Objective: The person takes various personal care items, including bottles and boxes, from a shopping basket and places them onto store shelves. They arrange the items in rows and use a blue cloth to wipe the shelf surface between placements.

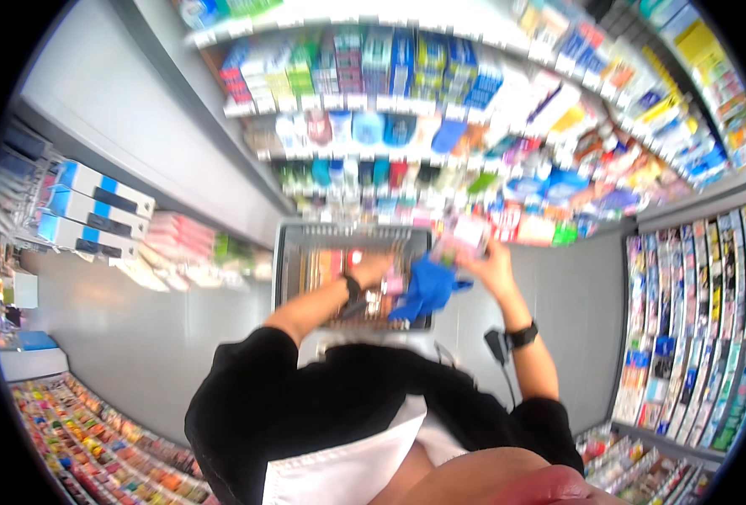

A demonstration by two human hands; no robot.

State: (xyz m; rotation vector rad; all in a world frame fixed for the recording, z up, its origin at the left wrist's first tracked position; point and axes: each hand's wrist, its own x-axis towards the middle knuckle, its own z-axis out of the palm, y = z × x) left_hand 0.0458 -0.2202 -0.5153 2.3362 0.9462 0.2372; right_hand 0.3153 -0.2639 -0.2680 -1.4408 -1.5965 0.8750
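A grey plastic crate stands in front of me with mixed goods inside, among them orange-brown packs. Into it reaches my left hand; its fingers are blurred, and whether they grip anything is unclear. Just past the crate's right side, my right hand holds a pinkish, partly clear package, smeared by motion. Between the hands a blue cloth or bag drapes over the crate's right rim. Both wrists wear black bands.
Store shelves packed with boxes, bottles and pouches rise beyond the crate. More product racks stand at right and lower left. White-and-blue boxes hang at left beside pink packs. Grey floor lies between.
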